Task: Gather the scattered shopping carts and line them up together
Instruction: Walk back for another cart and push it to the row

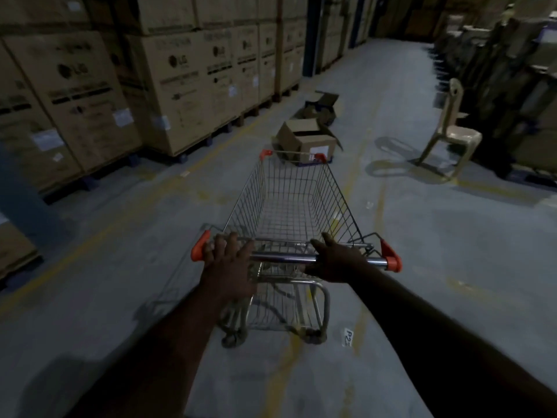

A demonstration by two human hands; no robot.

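The cart (289,206) stands right in front of the person. Its handle (283,258) runs across under both hands. The left hand (229,260) sits near the left orange end of the handle, with its fingers bent over the top. The right hand (334,257) wraps round the bar nearer the right orange end. The hands are apart, one on each side. I think that is so the cart goes straight and can be turned by pushing harder on one side. Both arms are stretched out, which looks like pushing.

The cart is only thin wire, so it should roll lightly. Straight ahead of the hands, just past the front of the cart, an open cardboard box (304,140) sits on the floor (437,236). The cart would need to steer round it. Ahead and to the right of the right hand stands a chair (452,128). Far to the left of the left hand are tall stacks of big boxes (90,86). I cannot see another cart, so I think the lining up is not yet done.
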